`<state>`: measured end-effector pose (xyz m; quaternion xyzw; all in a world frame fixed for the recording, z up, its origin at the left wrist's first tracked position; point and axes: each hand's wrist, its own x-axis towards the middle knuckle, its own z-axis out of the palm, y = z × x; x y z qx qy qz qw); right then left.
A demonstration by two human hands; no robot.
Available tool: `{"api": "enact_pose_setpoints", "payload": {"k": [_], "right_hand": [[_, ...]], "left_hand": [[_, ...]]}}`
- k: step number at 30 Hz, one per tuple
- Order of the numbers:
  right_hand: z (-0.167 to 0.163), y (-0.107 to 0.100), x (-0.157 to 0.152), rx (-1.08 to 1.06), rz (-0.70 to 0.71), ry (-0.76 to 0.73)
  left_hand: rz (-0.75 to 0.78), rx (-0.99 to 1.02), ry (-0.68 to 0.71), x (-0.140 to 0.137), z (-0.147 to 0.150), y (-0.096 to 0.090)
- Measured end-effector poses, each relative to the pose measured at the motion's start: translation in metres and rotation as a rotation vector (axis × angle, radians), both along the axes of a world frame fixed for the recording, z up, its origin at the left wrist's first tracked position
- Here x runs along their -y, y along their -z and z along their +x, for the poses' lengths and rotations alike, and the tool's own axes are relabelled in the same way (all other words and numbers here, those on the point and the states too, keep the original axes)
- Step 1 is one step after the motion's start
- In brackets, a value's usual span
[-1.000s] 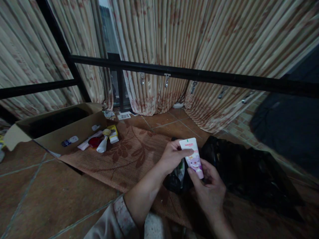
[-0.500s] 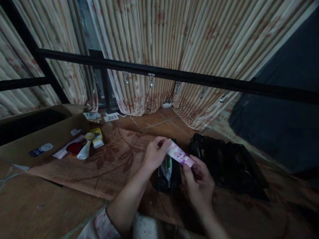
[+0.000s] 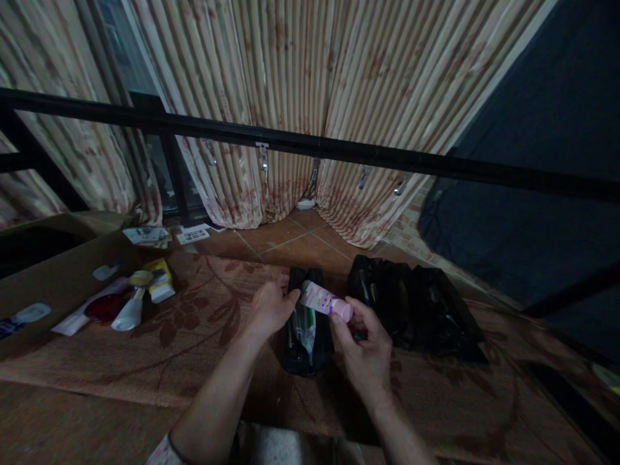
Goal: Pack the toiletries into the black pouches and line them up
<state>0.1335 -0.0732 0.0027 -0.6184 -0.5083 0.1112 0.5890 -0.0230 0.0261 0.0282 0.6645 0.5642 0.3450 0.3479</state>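
A pink and lilac squeeze tube (image 3: 322, 301) is in my right hand (image 3: 368, 342), gripped by its cap end. The tube slants over a small open black bag (image 3: 310, 355), its flat end pointing up and left. Inside the bag lies a clear plastic packet with some green (image 3: 306, 326). My left hand (image 3: 271, 307) is at the bag's upper left rim, thumb on the near side and fingers curled partly out of sight. Its thumb lies close to the tube's flat end; whether they touch, I cannot tell.
More black bags (image 3: 416, 303) stand on the right of the patterned mat (image 3: 208, 355). At left are a cardboard box (image 3: 116, 258), a white brush (image 3: 130, 311), a yellow and white pack (image 3: 159, 281) and a dark red round item (image 3: 104, 308). A black metal bar (image 3: 290, 139) crosses ahead of the curtains.
My left hand has left the tube's flat end and moved to the bag's rim. The tube has turned in my right hand, showing its other side. The view has shifted right.
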Motion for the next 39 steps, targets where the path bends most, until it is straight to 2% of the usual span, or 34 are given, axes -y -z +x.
{"api": "enact_pose_setpoints", "payload": {"k": [1, 3, 9, 14, 18, 23, 27, 32, 39], "right_hand": [[0.000, 0.000, 0.000, 0.001, 0.001, 0.001], [0.000, 0.001, -0.001, -0.017, 0.002, 0.002], [-0.002, -0.006, -0.002, -0.232, 0.091, -0.022], [-0.002, -0.006, -0.001, -0.383, 0.104, -0.109], [0.000, -0.003, 0.001, -0.371, 0.061, -0.092], [0.001, -0.005, 0.001, -0.377, 0.036, -0.107], [0.001, -0.001, 0.001, -0.350, 0.034, -0.172], [0.000, 0.003, 0.003, -0.289, 0.022, -0.252], [-0.006, 0.005, 0.006, -0.263, 0.014, -0.309]], "left_hand": [[0.008, -0.074, -0.001, 0.001, 0.000, -0.002], [0.037, -0.058, -0.006, 0.003, 0.000, -0.006], [0.173, 0.236, -0.012, 0.001, 0.004, -0.004], [0.002, 0.589, 0.160, 0.005, 0.010, -0.009], [-0.072, 0.791, 0.146, 0.010, 0.012, -0.017], [-0.113, 0.954, 0.157, 0.010, 0.012, -0.016], [-0.120, 1.043, 0.161, 0.010, 0.012, -0.015], [-0.054, 1.077, 0.182, 0.011, 0.011, -0.019], [0.033, 1.049, 0.384, 0.014, 0.011, -0.018]]}}
